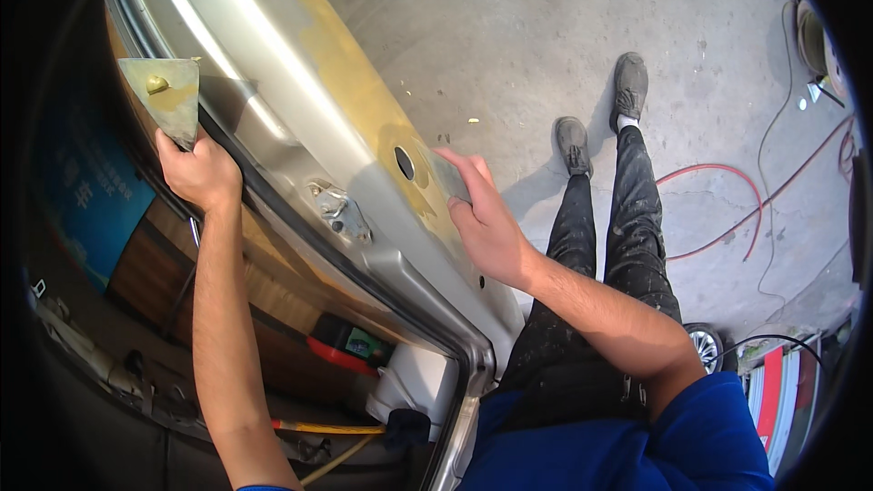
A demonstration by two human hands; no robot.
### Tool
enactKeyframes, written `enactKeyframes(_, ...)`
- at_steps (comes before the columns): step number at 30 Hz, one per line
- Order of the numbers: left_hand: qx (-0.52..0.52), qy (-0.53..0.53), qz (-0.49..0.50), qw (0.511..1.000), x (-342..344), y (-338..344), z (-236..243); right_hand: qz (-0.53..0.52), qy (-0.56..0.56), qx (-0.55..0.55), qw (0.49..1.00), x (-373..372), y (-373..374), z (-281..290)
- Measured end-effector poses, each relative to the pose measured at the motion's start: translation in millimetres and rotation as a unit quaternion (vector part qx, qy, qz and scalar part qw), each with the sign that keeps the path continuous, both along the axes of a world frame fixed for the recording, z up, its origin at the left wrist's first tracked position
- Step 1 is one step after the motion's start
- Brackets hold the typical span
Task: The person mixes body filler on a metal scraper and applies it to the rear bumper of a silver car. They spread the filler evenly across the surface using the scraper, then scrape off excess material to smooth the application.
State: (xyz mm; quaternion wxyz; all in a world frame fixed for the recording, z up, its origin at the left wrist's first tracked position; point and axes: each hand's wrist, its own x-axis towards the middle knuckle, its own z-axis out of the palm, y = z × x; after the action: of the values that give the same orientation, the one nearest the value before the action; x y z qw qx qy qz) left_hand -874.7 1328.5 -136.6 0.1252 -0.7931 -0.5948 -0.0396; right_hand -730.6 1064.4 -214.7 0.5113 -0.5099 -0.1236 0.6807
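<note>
My left hand (pixel 202 173) is closed around the handle of a putty knife (pixel 177 114), a wide, tapering blade smeared with yellowish filler. A small lump of filler (pixel 157 84) sits on its face. My right hand (pixel 486 223) is at the silver car body panel (pixel 264 64), its thumb bent and fingers pinched on a thin, flat grey spreader (pixel 447 177), mostly covered by the hand. Yellow filler (pixel 350 64) is smeared along the panel's outer edge, around a dark oval hole (pixel 405 163) just left of my right fingers. A metal latch (pixel 339 211) is fixed on the panel's inner side.
Inside the car opening, left, are a blue printed board (pixel 95 191), a red-and-black box (pixel 350 343), a white container (pixel 414 382) and a yellow-orange stick (pixel 327 428). A red hose (pixel 759 209) and thin cable lie on the concrete floor (pixel 509 27). A wheel (pixel 703 345) stands lower right.
</note>
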Motion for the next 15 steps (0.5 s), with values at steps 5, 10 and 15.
enactKeyframes(5,0.001,0.007,-0.008,1.0,-3,3,-2,-0.021,0.03,0.013,0.999,-2,16,-5)
enactKeyframes(10,-0.001,0.029,0.006,1.0,-13,8,-1,-0.012,0.118,-0.044,0.992,-1,39,-11)
enactKeyframes(15,0.006,0.016,-0.008,1.0,-4,4,-2,0.058,0.056,-0.082,0.993,2,57,6)
